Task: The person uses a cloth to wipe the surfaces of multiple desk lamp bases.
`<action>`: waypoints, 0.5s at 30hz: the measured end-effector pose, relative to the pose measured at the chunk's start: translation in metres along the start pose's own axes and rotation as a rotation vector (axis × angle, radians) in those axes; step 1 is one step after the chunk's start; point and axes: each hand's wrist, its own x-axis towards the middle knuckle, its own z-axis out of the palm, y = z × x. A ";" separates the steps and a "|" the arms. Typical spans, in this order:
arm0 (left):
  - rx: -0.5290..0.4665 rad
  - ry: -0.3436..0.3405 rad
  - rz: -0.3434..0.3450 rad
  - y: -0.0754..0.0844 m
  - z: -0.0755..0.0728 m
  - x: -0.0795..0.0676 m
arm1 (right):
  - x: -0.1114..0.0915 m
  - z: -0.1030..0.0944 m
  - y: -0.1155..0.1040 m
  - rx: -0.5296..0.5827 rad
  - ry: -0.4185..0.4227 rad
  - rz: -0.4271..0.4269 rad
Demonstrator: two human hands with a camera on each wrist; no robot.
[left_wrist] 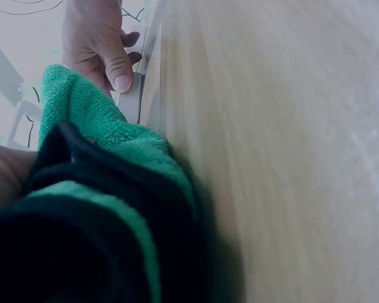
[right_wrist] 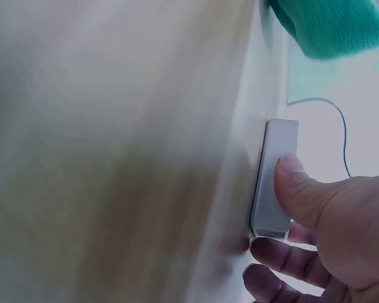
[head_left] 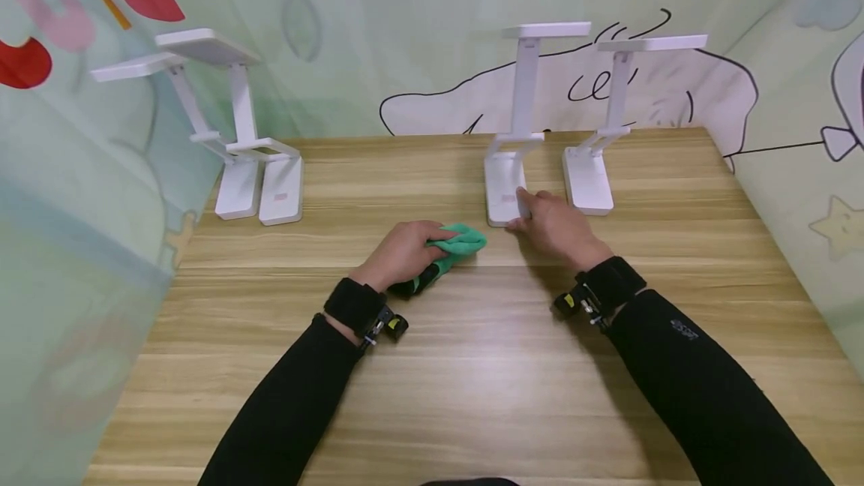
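My left hand (head_left: 400,252) grips a folded green cloth (head_left: 466,240) with black edging, low over the table in front of the lamps. In the left wrist view the cloth (left_wrist: 88,107) fills much of the lower left. My right hand (head_left: 559,229) holds the right front corner of the base of a white desk lamp (head_left: 502,184). In the right wrist view my thumb lies on the front of the lamp's base (right_wrist: 275,202), with the fingers bent round its side. The lamp stands upright, its flat head raised.
Just right of the held lamp stands another white desk lamp (head_left: 589,182). Two more lamps, a nearer one (head_left: 282,190) and an outer one (head_left: 238,190), stand side by side at the table's back left. A printed curtain (head_left: 337,36) hangs behind the wooden table (head_left: 472,396).
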 end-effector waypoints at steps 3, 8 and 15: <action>0.009 -0.006 0.000 0.000 -0.001 0.000 | 0.002 -0.004 0.005 0.009 -0.019 0.011; 0.020 -0.012 -0.001 0.001 -0.001 0.000 | 0.006 -0.009 0.012 0.000 -0.039 0.025; 0.007 -0.018 -0.023 0.001 0.001 0.002 | 0.008 -0.009 0.015 0.024 -0.061 0.069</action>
